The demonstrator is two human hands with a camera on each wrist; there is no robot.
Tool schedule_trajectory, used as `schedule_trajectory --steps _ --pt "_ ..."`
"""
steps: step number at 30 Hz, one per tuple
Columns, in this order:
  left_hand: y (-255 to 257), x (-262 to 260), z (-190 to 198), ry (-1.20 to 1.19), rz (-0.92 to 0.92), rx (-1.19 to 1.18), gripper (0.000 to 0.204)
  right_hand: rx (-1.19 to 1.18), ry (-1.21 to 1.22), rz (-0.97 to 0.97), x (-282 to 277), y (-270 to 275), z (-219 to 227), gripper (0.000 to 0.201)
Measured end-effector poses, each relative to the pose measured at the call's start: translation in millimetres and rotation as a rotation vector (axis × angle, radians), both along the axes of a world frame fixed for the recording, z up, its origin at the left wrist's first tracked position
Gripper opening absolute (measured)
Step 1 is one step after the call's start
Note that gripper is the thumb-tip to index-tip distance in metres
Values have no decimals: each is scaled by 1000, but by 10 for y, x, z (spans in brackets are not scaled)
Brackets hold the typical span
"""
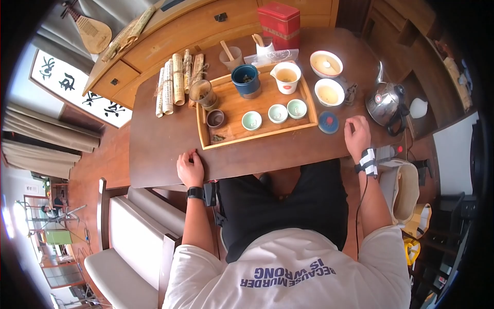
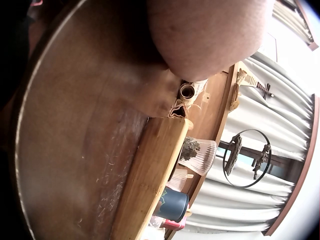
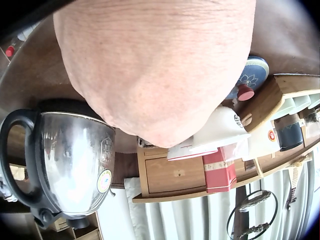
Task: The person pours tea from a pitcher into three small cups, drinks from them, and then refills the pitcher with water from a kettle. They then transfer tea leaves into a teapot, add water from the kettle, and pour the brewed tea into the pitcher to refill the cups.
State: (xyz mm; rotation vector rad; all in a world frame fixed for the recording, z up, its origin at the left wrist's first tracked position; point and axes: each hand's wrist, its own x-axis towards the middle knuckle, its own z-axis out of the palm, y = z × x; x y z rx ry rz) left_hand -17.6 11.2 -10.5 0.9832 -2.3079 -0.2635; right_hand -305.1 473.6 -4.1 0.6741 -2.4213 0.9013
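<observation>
My left hand (image 1: 190,167) rests at the table's front edge, left of a wooden tray (image 1: 234,110), fingers loosely curled and holding nothing. On the table's right side lies my right hand (image 1: 357,135), also relaxed and without any object, between a blue lid (image 1: 328,122) with a red knob and a steel kettle (image 1: 382,105). The tray carries three pale green cups (image 1: 277,114), a small dark cup (image 1: 216,119), a blue pot (image 1: 245,85), a ribbed glass (image 1: 204,98) and a white pitcher (image 1: 286,78) of tea. Both wrist views hide the fingertips behind the hand.
Two white bowls (image 1: 329,92) of amber tea stand right of the tray. Several bamboo scrolls (image 1: 178,80) lie at the back left. A red tin (image 1: 278,26) stands at the far edge. A chair (image 1: 134,226) is beside my left arm, a cloth bag (image 1: 404,193) beside my right.
</observation>
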Motion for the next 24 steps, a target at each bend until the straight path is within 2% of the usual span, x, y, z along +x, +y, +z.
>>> schedule_trajectory --steps 24 --pt "9 -17 23 6 26 51 17 -25 -14 -11 1 -9 13 8"
